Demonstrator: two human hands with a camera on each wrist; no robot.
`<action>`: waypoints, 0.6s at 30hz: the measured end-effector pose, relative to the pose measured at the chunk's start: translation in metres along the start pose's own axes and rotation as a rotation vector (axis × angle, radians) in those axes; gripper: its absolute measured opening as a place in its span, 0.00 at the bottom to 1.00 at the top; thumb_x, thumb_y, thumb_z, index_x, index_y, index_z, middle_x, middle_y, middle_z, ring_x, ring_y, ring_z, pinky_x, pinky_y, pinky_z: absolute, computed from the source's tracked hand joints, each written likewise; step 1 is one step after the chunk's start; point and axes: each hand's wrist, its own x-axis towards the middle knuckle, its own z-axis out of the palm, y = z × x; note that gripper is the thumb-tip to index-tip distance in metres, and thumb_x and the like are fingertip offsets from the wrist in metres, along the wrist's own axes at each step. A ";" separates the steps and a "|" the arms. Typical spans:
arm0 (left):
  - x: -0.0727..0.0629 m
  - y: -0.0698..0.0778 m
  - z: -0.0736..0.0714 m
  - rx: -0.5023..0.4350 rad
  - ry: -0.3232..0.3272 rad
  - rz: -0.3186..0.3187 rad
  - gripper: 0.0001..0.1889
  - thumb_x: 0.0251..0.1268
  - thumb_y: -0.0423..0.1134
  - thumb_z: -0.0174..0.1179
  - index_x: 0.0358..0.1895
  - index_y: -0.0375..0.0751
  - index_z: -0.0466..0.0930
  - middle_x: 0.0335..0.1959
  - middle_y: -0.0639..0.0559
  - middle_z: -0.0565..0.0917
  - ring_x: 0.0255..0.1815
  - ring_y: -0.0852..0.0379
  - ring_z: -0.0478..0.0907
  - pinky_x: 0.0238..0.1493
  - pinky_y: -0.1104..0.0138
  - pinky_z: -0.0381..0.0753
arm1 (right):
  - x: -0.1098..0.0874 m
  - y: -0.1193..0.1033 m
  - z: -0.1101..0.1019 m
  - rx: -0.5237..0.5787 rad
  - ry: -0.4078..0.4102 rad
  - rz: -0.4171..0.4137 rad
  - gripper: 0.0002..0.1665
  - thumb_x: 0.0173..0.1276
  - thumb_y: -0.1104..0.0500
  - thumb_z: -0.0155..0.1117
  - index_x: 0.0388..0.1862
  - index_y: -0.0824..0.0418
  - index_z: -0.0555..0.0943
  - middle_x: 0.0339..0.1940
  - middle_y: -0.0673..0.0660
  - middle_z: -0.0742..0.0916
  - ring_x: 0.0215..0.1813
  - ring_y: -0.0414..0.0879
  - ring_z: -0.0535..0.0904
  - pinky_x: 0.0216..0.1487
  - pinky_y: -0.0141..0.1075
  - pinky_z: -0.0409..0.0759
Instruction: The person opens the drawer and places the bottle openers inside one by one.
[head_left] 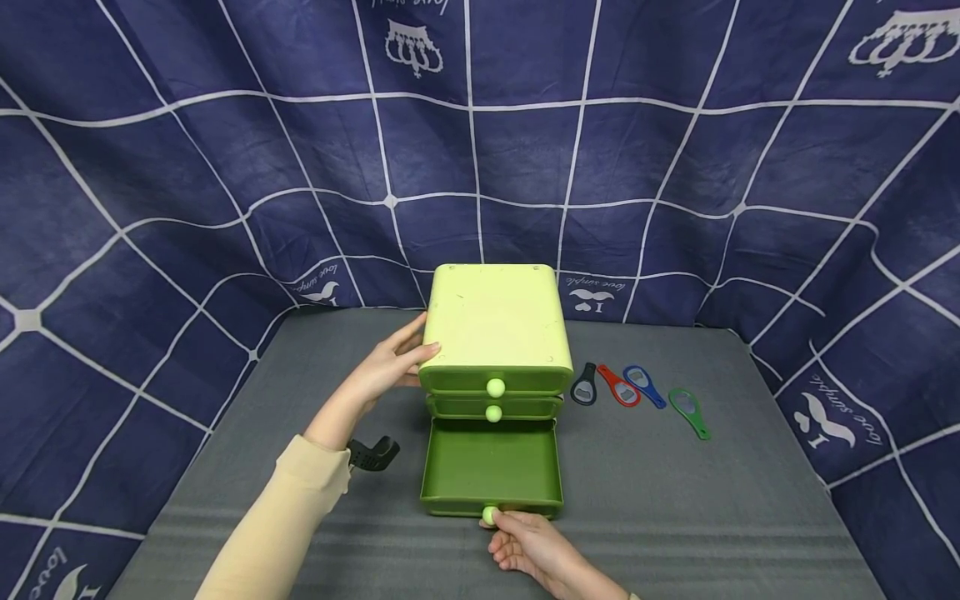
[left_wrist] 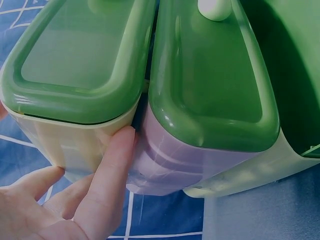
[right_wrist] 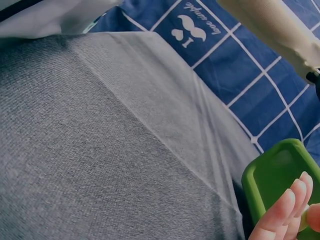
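Note:
A small drawer cabinet [head_left: 495,317] with a pale yellow-green top and green drawer fronts stands on the grey cloth. Its bottom drawer [head_left: 491,462] is pulled far out, and the inside looks bare. My right hand [head_left: 536,550] pinches the round knob [head_left: 490,515] of that drawer between thumb and fingers. On the cabinet's left side rests my left hand [head_left: 386,367], thumb at the top edge and fingers spread along the wall. In the left wrist view its fingers touch the pale casing [left_wrist: 85,145] beside the upper drawer front. The upper two drawers are closed, each with a knob.
Right of the cabinet lie a black bottle opener [head_left: 584,386], a red one [head_left: 621,387], a blue one [head_left: 645,386] and a green one [head_left: 688,412]. A black strap-like device [head_left: 373,454] shows at the left wrist. Blue checked curtains [head_left: 517,150] enclose the table.

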 end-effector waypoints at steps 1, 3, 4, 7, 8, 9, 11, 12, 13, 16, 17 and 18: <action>0.000 0.000 0.000 0.001 0.001 0.000 0.42 0.71 0.53 0.58 0.80 0.60 0.43 0.78 0.40 0.58 0.44 0.55 0.84 0.55 0.56 0.83 | 0.000 0.001 0.000 0.006 0.000 -0.004 0.30 0.76 0.45 0.54 0.57 0.72 0.77 0.26 0.46 0.81 0.28 0.35 0.76 0.34 0.26 0.79; 0.000 0.000 0.000 0.001 0.002 -0.001 0.42 0.71 0.53 0.58 0.80 0.60 0.43 0.78 0.39 0.57 0.44 0.55 0.84 0.55 0.56 0.83 | -0.001 0.002 0.000 0.017 -0.001 -0.011 0.29 0.76 0.46 0.55 0.57 0.72 0.77 0.26 0.46 0.81 0.28 0.34 0.76 0.33 0.25 0.79; 0.000 0.000 0.000 0.003 0.003 -0.001 0.42 0.71 0.53 0.58 0.80 0.60 0.43 0.78 0.39 0.57 0.44 0.55 0.84 0.55 0.56 0.83 | 0.000 0.002 0.000 0.024 -0.004 -0.013 0.29 0.76 0.47 0.55 0.57 0.73 0.77 0.26 0.46 0.82 0.27 0.34 0.76 0.33 0.25 0.79; 0.000 0.000 0.001 0.005 0.004 -0.003 0.42 0.71 0.53 0.58 0.80 0.60 0.43 0.78 0.39 0.56 0.44 0.54 0.84 0.55 0.56 0.83 | 0.000 0.004 0.000 0.038 -0.010 -0.011 0.28 0.75 0.48 0.56 0.56 0.72 0.77 0.26 0.46 0.82 0.27 0.33 0.77 0.32 0.24 0.79; 0.000 0.000 0.001 0.006 0.005 -0.004 0.42 0.70 0.53 0.58 0.80 0.60 0.43 0.78 0.39 0.56 0.45 0.54 0.84 0.55 0.56 0.83 | 0.000 0.004 -0.001 0.038 -0.012 -0.009 0.28 0.75 0.48 0.56 0.56 0.72 0.77 0.26 0.46 0.82 0.27 0.33 0.77 0.32 0.24 0.79; 0.000 0.001 0.001 0.007 0.004 -0.004 0.42 0.70 0.53 0.58 0.80 0.60 0.43 0.78 0.39 0.56 0.45 0.54 0.84 0.56 0.56 0.83 | 0.000 0.004 -0.001 0.038 -0.015 -0.007 0.28 0.75 0.47 0.56 0.55 0.72 0.77 0.26 0.46 0.82 0.27 0.33 0.77 0.32 0.24 0.79; 0.000 0.001 0.001 0.008 0.005 -0.008 0.42 0.70 0.53 0.58 0.80 0.60 0.43 0.78 0.39 0.56 0.45 0.54 0.84 0.56 0.56 0.83 | 0.001 0.005 -0.002 0.033 -0.017 0.002 0.28 0.75 0.47 0.56 0.55 0.71 0.77 0.26 0.46 0.82 0.28 0.34 0.77 0.32 0.24 0.79; 0.000 0.001 0.001 0.009 0.005 -0.009 0.42 0.70 0.54 0.58 0.80 0.60 0.43 0.78 0.39 0.57 0.45 0.54 0.84 0.55 0.56 0.83 | 0.001 0.005 -0.002 0.030 -0.017 0.006 0.29 0.75 0.46 0.56 0.56 0.71 0.77 0.27 0.46 0.82 0.28 0.34 0.77 0.33 0.24 0.80; -0.001 0.001 0.001 0.008 0.006 -0.009 0.42 0.70 0.53 0.58 0.80 0.60 0.43 0.78 0.39 0.57 0.45 0.54 0.84 0.55 0.56 0.83 | 0.001 0.006 -0.002 0.029 -0.018 0.012 0.29 0.75 0.46 0.56 0.56 0.71 0.77 0.27 0.46 0.83 0.28 0.34 0.77 0.33 0.24 0.80; -0.001 0.001 0.001 0.011 0.007 -0.010 0.42 0.70 0.53 0.58 0.80 0.60 0.43 0.78 0.39 0.57 0.45 0.54 0.84 0.55 0.56 0.83 | 0.000 0.006 -0.004 0.022 -0.033 0.028 0.30 0.75 0.46 0.56 0.57 0.72 0.77 0.27 0.46 0.83 0.27 0.33 0.78 0.32 0.25 0.80; -0.001 0.001 0.001 0.012 0.007 -0.010 0.42 0.71 0.53 0.58 0.80 0.60 0.43 0.78 0.39 0.57 0.45 0.54 0.84 0.55 0.56 0.83 | -0.001 0.005 -0.005 0.018 -0.045 0.035 0.30 0.75 0.46 0.56 0.58 0.73 0.77 0.27 0.46 0.83 0.27 0.33 0.78 0.32 0.24 0.80; -0.002 0.001 0.001 0.013 0.007 -0.010 0.42 0.71 0.53 0.58 0.80 0.60 0.43 0.78 0.39 0.57 0.45 0.54 0.84 0.55 0.56 0.83 | -0.002 0.005 -0.006 0.013 -0.064 0.041 0.30 0.75 0.47 0.56 0.58 0.73 0.76 0.27 0.46 0.84 0.27 0.32 0.79 0.32 0.24 0.80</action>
